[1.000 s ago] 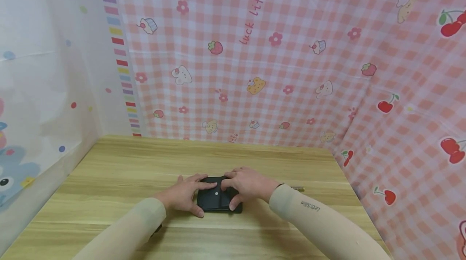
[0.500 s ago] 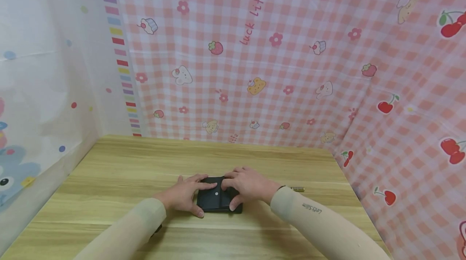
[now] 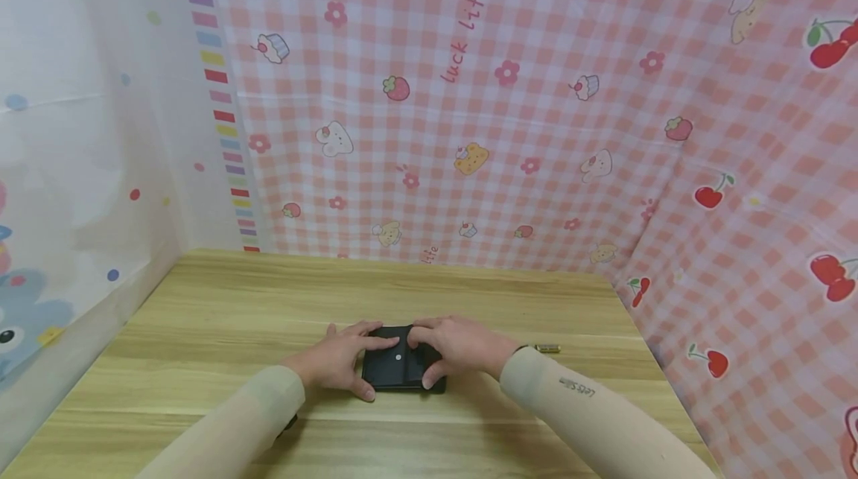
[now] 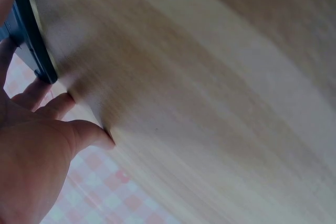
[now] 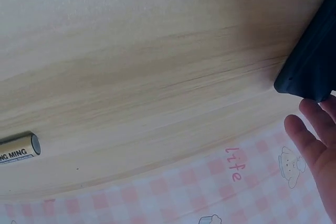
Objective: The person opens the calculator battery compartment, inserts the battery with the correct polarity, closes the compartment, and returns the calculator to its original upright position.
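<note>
A flat black square case point(image 3: 386, 371) with a small pale round stud lies on the wooden table between both hands. My left hand point(image 3: 338, 360) holds its left side, thumb at the near edge, index finger laid across the top and other fingers at the far edge. On the right side, my right hand point(image 3: 462, 349) grips it with curled fingers on top and the thumb near the front edge. The right wrist view shows the dark corner of the case point(image 5: 310, 72) beside the fingertips. Much of its right half is hidden under the right hand.
A gold-coloured battery point(image 3: 548, 349) lies on the table point(image 3: 268, 300) just beyond the right wrist. Pink checked cloth point(image 3: 429, 121) hangs behind the table and along the right side. White printed cloth point(image 3: 80, 129) hangs on the left.
My right hand and wrist have shifted slightly downward and to the right, and more of the battery shows. The left hand and the case look unmoved.
</note>
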Action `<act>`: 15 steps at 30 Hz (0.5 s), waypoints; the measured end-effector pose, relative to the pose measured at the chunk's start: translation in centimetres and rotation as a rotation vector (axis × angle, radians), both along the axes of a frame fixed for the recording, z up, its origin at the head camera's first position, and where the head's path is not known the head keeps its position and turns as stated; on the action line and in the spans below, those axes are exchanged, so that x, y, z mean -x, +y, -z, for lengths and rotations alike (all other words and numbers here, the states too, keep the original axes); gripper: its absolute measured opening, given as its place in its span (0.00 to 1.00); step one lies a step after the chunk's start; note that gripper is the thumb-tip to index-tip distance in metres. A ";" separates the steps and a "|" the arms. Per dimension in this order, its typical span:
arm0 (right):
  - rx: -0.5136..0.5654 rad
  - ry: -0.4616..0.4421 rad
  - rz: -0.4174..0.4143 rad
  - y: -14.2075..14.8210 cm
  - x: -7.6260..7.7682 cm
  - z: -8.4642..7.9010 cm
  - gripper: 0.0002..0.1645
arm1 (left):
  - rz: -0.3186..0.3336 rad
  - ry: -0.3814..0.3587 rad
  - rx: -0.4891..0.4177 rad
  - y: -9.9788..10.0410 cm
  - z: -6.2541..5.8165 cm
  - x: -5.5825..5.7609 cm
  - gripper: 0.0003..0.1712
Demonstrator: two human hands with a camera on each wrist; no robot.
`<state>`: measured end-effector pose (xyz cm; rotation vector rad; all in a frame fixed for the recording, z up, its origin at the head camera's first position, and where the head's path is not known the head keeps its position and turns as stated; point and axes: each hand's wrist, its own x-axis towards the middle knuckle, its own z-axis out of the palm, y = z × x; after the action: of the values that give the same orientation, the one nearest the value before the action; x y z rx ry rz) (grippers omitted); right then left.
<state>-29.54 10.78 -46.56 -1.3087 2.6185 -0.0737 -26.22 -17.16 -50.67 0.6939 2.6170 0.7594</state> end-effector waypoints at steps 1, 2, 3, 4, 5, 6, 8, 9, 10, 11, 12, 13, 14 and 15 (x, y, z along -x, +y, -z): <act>0.011 -0.004 0.000 0.1 0.0 0.0 0.34 | 0.000 0.002 0.001 0.0 0.1 0.0 0.57; 0.018 -0.008 0.002 0.1 -0.1 0.0 0.33 | 0.001 0.003 0.001 0.0 0.1 0.1 0.57; 0.024 -0.010 0.004 0.1 -0.1 0.0 0.33 | 0.002 0.004 0.001 0.0 0.1 0.1 0.57; 0.027 -0.010 0.006 0.2 -0.2 0.0 0.33 | 0.003 0.005 0.001 0.0 0.2 0.1 0.57; 0.030 -0.010 0.008 0.2 -0.2 0.0 0.34 | 0.003 0.005 0.001 0.0 0.2 0.1 0.57; 0.033 -0.009 0.009 0.2 -0.2 0.1 0.34 | 0.002 0.004 0.000 0.0 0.2 0.1 0.57; 0.036 -0.005 0.012 0.3 -0.2 0.2 0.34 | 0.000 0.003 -0.001 0.0 0.2 0.1 0.57; 0.037 -0.004 0.015 0.3 -0.3 0.2 0.34 | 0.000 0.003 -0.001 0.0 0.2 0.1 0.57; 0.037 -0.004 0.018 0.3 -0.3 0.2 0.34 | 0.000 0.003 -0.002 0.0 0.2 0.1 0.57; 0.038 -0.006 0.021 0.4 -0.3 0.3 0.34 | -0.001 0.002 -0.003 0.0 0.2 0.1 0.57; 0.039 -0.007 0.024 0.4 -0.4 0.3 0.34 | -0.002 0.002 -0.004 0.0 0.2 0.1 0.57; 0.041 -0.008 0.027 0.4 -0.4 0.3 0.34 | -0.003 0.001 -0.004 0.0 0.2 0.1 0.57; 0.041 -0.011 0.030 0.4 -0.4 0.2 0.34 | -0.003 0.000 -0.005 0.0 0.2 0.1 0.57; 0.042 -0.013 0.033 0.4 -0.4 0.2 0.34 | -0.003 0.001 -0.005 0.0 0.2 0.1 0.57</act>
<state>-29.10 11.21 -46.80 -1.2744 2.6410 -0.1429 -26.30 -17.14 -50.91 0.6921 2.6186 0.7664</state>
